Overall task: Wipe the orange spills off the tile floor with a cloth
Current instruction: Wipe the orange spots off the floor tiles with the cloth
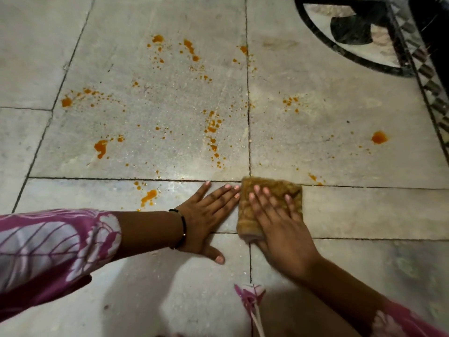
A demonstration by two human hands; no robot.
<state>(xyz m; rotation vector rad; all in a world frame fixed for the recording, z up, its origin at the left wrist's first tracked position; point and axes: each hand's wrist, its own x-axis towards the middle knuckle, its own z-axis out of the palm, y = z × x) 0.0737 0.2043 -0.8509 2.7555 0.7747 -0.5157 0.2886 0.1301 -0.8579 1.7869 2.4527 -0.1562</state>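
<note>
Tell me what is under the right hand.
Under the right hand lies a folded brownish cloth, pressed flat on the tile floor. Whether any orange spill is beneath the cloth cannot be seen; it covers that spot.

Folded tan cloth (272,205) flat on tile floor (364,210) – orange spills (211,130) beyond

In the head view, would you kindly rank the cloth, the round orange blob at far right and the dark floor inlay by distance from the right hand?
1. Cloth, directly under the right hand.
2. Orange blob, ahead and to the right.
3. Floor inlay, far top right corner.
</note>
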